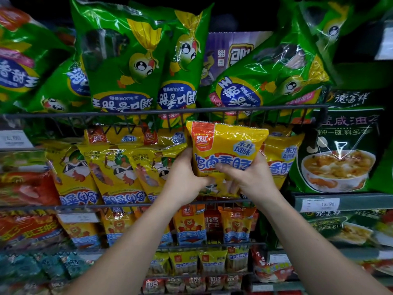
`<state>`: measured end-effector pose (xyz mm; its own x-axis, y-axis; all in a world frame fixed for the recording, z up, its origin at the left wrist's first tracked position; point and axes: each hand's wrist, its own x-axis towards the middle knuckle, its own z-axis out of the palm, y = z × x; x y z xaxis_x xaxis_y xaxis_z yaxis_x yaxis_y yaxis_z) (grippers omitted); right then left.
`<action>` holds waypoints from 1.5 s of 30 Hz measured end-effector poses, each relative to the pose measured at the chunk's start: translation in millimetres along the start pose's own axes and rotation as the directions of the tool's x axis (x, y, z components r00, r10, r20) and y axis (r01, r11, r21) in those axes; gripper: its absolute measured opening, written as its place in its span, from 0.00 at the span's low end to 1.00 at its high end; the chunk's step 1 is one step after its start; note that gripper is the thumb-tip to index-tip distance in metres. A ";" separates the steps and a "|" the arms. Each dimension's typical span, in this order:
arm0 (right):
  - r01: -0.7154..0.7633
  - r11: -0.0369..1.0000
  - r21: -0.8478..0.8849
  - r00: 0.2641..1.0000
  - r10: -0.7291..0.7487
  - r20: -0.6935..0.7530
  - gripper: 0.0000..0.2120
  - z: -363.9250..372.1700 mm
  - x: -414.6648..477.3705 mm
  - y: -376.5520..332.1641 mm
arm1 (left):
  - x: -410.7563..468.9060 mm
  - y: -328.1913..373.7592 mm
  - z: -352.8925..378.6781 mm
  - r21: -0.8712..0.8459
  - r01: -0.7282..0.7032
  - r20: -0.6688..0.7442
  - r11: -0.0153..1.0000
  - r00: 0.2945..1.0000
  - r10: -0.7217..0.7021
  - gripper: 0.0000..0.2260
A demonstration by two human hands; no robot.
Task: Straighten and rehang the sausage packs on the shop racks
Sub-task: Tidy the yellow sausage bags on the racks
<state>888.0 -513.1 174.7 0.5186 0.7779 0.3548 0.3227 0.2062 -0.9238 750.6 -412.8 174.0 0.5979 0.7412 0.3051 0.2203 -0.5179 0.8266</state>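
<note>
Head view: you hold the glossy yellow plastic sausage pack with the red logo corner (227, 150) upright in front of the middle rack, its crimped top seam just under the dark wire rail (148, 112). Your left hand (184, 177) curls round its lower left edge. Your right hand (253, 177) grips the lower right, with the thumb lying across the front print and the fingers behind. Both hands are closed firmly on the pack.

This looks like the rehang step: the pack is the right way up and level with its row, but not yet seated. Next you need to find its place and ease the top in. Whether it goes on a peg or just stands behind a rail cannot be told from here.

To the left, the matching yellow packs with cartoon figures (110, 167) lean together upside down and probably need turning too. Another upright yellow pack (282, 158) sits just behind your right hand. Above the rail, the shiny green corn-character packs (123, 60) are tilted and upside down, their lower ends poking through the wire close to your pack's top seam. These and the crowding neighbours are what could snag it. A large dark green soup bag (340, 150) stands near on the right.
</note>
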 end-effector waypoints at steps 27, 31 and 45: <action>-0.055 0.998 -0.043 0.998 0.055 -0.001 0.35 -5.0 4.9 7.0 | 25.7 -3.4 -3.0 -0.038 0.117 -0.003 0.992 0.993 -0.117 0.10; -0.053 0.997 -0.056 0.997 0.051 -0.050 0.35 -1.5 3.5 7.8 | 29.3 -2.2 0.0 -0.150 0.171 -0.027 0.974 0.984 -0.177 0.09; -0.008 0.945 -0.326 0.997 -0.017 -0.073 0.39 8.1 -17.7 7.6 | 26.4 19.2 4.5 0.324 0.159 0.012 0.933 0.985 -0.172 0.18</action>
<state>874.9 -520.5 160.2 0.5697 0.7288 0.3799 0.5590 -0.0047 -0.8292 774.1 -405.0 195.8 0.5600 0.8142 0.1530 0.5501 -0.5036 0.6662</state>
